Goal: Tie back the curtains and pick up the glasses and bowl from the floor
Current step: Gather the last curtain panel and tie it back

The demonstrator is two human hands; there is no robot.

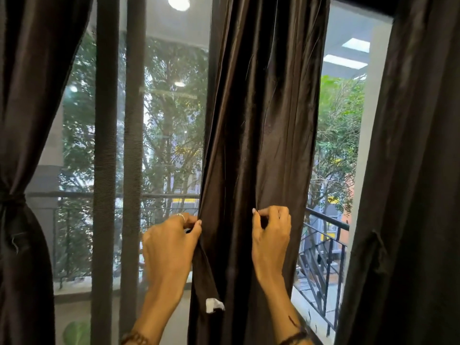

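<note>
A dark brown middle curtain [261,120] hangs bunched in front of the window. My left hand [171,240] pinches its left edge at about waist height, where a fabric strip with a white tag [214,305] hangs down. My right hand [271,232] pinches a fold of the same curtain a little to the right. The left curtain [22,120] is gathered and tied with a dark band [10,197]. The right curtain [410,170] hangs loose. No glasses or bowl are in view.
Behind the curtains are window frames with a grey mesh screen [104,145], a balcony railing [326,242] and trees outside. A green leaf [76,333] shows at the bottom left.
</note>
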